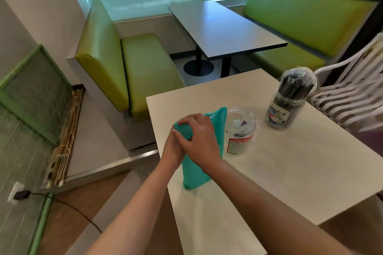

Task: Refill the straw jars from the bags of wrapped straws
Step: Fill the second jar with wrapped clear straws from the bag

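Note:
A teal bag point(194, 174) stands on the white table point(290, 172) near its left edge. My right hand point(200, 141) lies over the bag's upper part with its fingers curled around the top end. My left hand point(173, 148) grips the same end from the left, partly hidden behind the right hand. Just right of the bag stands a clear plastic jar point(240, 130) with a red and white label, nearly empty. Farther right a second clear jar point(287, 105) holds a bundle of dark wrapped straws point(298, 83) sticking out of its top.
A white slatted chair point(352, 89) stands at the table's right side. Behind are green booth benches point(128, 64) and a grey table point(223, 31). A wall socket with a black cable point(19, 193) sits low on the left.

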